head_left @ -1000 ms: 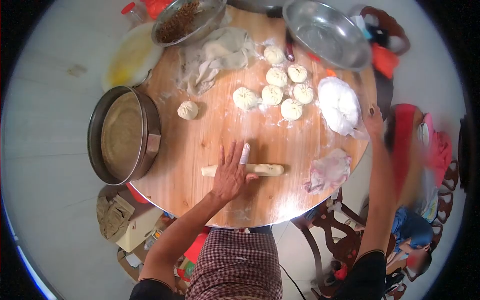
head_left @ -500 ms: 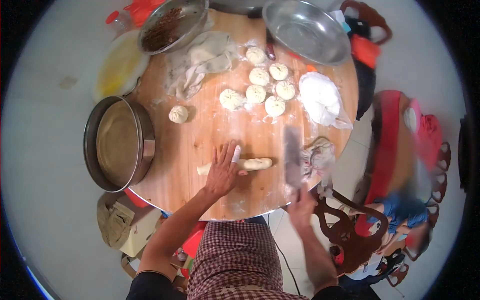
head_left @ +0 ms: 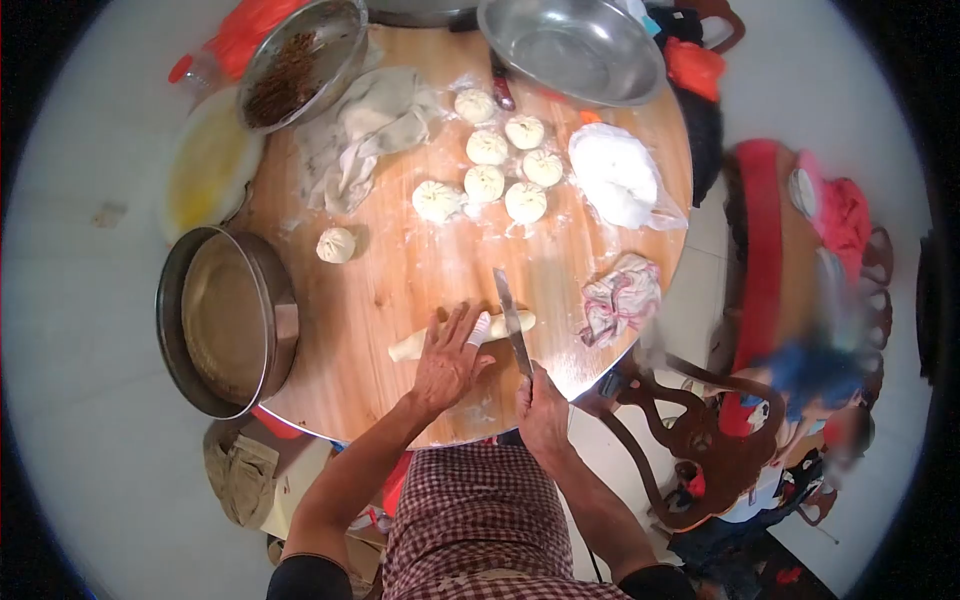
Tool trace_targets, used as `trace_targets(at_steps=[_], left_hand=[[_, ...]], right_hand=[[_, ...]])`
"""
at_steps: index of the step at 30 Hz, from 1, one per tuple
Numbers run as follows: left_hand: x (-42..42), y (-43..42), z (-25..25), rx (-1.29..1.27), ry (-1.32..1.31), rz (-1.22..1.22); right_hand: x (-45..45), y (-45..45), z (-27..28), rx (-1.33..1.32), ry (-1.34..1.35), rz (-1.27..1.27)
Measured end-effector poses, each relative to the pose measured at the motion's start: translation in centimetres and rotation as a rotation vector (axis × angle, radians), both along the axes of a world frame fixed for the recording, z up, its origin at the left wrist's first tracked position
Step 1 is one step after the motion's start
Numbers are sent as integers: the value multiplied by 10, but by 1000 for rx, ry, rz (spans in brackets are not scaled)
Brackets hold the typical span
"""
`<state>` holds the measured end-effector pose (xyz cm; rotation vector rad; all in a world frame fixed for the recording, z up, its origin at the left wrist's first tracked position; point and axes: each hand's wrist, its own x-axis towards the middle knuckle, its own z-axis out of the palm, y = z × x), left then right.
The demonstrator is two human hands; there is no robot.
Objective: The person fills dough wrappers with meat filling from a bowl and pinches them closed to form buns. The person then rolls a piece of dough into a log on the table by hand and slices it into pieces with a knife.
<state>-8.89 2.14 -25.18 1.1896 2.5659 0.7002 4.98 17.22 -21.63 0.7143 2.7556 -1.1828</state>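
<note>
A pale dough roll (head_left: 408, 347) lies across the wooden table in front of me. My left hand (head_left: 450, 357) rests flat over its middle, fingers stretched out, one of them wrapped in white. In my right hand (head_left: 543, 408) is the handle of a cleaver (head_left: 512, 322). Its blade stands edge-down across the roll near the right end; whether it has cut in, I cannot tell. Beyond the roll sit several pleated buns (head_left: 485, 183) in a floury patch, and a single bun (head_left: 335, 245) stands apart to the left.
A round steamer ring (head_left: 285, 335) is at the left table edge. At the back are a bowl of dark filling (head_left: 300, 80), a crumpled cloth (head_left: 350, 160) and a steel basin (head_left: 585, 50). To the right lie a bag of flour (head_left: 615, 180) and a patterned cloth (head_left: 622, 300).
My right hand has brought the cleaver leftward from beside the patterned cloth onto the dough roll. My left hand stays on the roll. The whole view has shifted slightly.
</note>
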Motion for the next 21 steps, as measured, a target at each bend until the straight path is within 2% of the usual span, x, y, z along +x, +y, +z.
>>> trace_targets(at_steps=[2, 4, 8, 10, 14, 17, 19, 21], left_hand=[[0, 1, -1, 6, 4, -8], [0, 2, -2, -8, 0, -4], [3, -1, -9, -13, 30, -32], [3, 0, -12, -6, 18, -14], [21, -9, -6, 33, -2, 8], [52, -34, -9, 42, 41, -97], [65, -46, -15, 99, -59, -119], [59, -53, -13, 94, -26, -52]], right_hand=[[-2, 0, -2, 4, -11, -3], [-6, 0, -6, -37, -135, 31], [-23, -11, -21, -89, -148, -22], [-31, -10, -26, 117, -175, 96], [-33, 4, -22, 136, -143, 123], [-43, 29, -19, 114, -47, 131], [-50, 38, -14, 119, 82, 64], [-41, 33, 5, 30, 65, 26]])
